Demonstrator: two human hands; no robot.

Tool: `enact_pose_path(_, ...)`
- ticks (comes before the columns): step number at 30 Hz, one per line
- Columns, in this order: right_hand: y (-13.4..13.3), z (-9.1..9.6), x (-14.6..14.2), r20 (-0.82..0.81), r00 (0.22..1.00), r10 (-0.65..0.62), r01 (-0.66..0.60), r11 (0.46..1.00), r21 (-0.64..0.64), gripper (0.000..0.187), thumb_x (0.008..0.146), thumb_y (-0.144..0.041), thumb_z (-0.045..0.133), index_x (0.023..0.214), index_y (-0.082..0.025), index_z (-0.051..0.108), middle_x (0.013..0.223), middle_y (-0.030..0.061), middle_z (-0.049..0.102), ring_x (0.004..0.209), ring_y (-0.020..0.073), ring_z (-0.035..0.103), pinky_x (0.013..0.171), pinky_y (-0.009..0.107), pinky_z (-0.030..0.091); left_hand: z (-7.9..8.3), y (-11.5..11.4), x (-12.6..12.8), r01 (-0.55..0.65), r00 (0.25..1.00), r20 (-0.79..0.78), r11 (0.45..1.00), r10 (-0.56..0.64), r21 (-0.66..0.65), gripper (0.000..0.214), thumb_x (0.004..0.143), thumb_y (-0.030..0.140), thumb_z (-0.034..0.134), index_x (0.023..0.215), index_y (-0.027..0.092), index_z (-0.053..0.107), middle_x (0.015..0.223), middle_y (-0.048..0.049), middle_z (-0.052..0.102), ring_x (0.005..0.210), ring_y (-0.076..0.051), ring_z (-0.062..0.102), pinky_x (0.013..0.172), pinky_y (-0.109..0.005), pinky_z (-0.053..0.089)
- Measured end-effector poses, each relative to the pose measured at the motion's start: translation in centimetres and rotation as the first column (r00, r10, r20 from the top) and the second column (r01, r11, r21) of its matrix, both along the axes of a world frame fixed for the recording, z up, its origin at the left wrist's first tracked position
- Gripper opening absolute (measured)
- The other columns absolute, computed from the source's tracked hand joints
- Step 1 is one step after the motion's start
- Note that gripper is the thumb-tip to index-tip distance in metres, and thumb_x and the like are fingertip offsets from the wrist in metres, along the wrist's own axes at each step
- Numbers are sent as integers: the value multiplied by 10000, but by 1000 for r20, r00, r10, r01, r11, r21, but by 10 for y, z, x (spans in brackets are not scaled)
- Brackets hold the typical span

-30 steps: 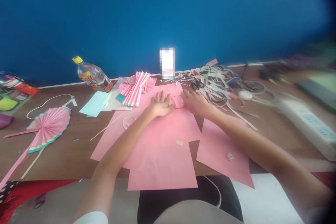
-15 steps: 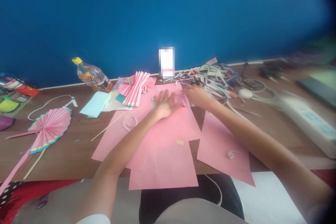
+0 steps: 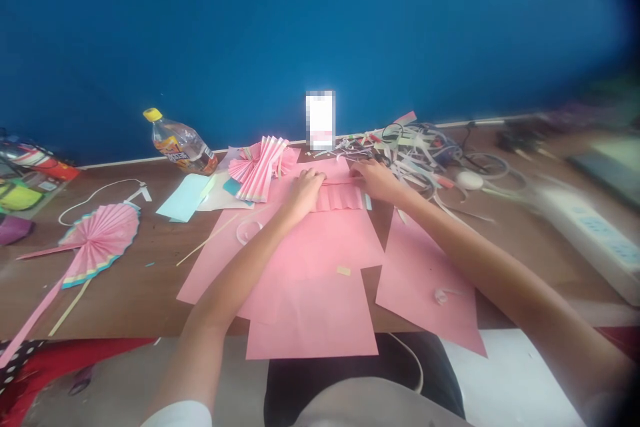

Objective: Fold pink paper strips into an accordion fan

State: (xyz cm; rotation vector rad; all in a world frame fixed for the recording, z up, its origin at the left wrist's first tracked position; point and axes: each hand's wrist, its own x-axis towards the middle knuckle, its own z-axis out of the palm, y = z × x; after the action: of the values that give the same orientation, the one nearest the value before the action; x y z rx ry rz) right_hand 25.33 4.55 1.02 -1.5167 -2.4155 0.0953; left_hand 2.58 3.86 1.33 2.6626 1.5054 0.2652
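Note:
Across the upper part of the pink sheets lies a pleated pink paper strip. My left hand closes its bent fingers on the left end of this strip. At the other end, my right hand grips it with curled fingers. Beneath the strip, large pink paper sheets overlap on the table, with a small cream paper scrap on top. Left of my left hand sits a folded pink paper fan piece.
A finished pink fan lies at left. Behind stand a bottle and a bright phone against the blue wall. Paper strips and cables pile up at back right, near a white power strip.
My left hand has lifted from lying flat with spread fingers and curled at the strip's left end. More of the pleated strip now shows between my hands.

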Motion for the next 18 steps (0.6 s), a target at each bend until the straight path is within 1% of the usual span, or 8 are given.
enact_pose_path(2, 1, 2, 2, -8, 999, 37, -38, 999, -23, 195, 837, -170, 495, 954, -159, 651, 1026, 102, 649, 949, 233, 555, 794, 314, 374, 2, 4, -3, 23, 999, 25, 1000, -23, 5, 342, 939, 153, 335, 1117, 175, 626, 1137, -115, 622, 1077, -233, 555, 916, -365, 440)
enact_pose_path(5, 3, 7, 4, -50, 996, 79, -81, 996, -35, 187, 823, -154, 494, 911, -159, 659, 980, 90, 647, 890, 205, 569, 763, 283, 381, 8, 10, -6, 68, 995, 70, 997, -65, -34, 238, 919, 195, 437, 1055, 184, 632, 1085, -90, 660, 1033, -232, 585, 891, -361, 443)
enact_pose_path(8, 1, 18, 5, -78, 994, 82, -84, 996, -20, 173, 841, -180, 490, 901, -163, 652, 952, 81, 645, 843, 191, 564, 713, 273, 372, 15, 16, -11, 118, 984, 139, 991, -109, -55, 193, 889, 192, 505, 1031, 186, 635, 1051, -75, 674, 1008, -218, 596, 873, -340, 449)
enact_pose_path(10, -2, 28, 6, -72, 994, 78, -78, 997, -3, 167, 859, -207, 488, 886, -162, 646, 924, 81, 640, 824, 193, 554, 684, 278, 361, 21, 20, -14, 140, 974, 182, 989, -132, -36, 184, 885, 185, 515, 1011, 178, 649, 1024, -74, 665, 993, -208, 590, 865, -329, 452)
enact_pose_path(12, -6, 38, 7, -60, 994, 96, -93, 994, 49, 181, 879, -221, 470, 880, -157, 639, 903, 87, 627, 838, 203, 541, 694, 290, 358, 28, 21, -17, 139, 967, 215, 990, -141, 20, 186, 897, 190, 504, 995, 176, 661, 986, -69, 648, 973, -201, 578, 855, -329, 453)
enact_pose_path(14, -11, 48, 7, -44, 993, 108, -100, 983, 152, 223, 912, -227, 421, 919, -153, 631, 931, 104, 612, 896, 225, 520, 757, 317, 360, 39, 19, -19, 120, 959, 243, 984, -148, 129, 209, 926, 212, 469, 998, 185, 663, 969, -59, 628, 972, -196, 557, 856, -334, 449)
enact_pose_path(16, -17, 56, 6, -12, 997, 79, -73, 965, 250, 270, 937, -223, 363, 998, -161, 618, 996, 123, 595, 956, 251, 489, 830, 360, 343, 51, 15, -21, 92, 954, 249, 956, -164, 277, 253, 962, 237, 408, 1030, 195, 648, 1006, -57, 613, 1003, -193, 528, 875, -337, 437)
enact_pose_path(18, -22, 63, 5, 38, 999, 33, -43, 954, 296, 303, 945, -204, 324, 1057, -177, 604, 1045, 134, 577, 986, 267, 465, 864, 394, 320, 60, 12, -23, 90, 964, 198, 917, -178, 389, 296, 984, 228, 345, 1092, 208, 620, 1057, -66, 601, 1030, -195, 510, 887, -341, 420)
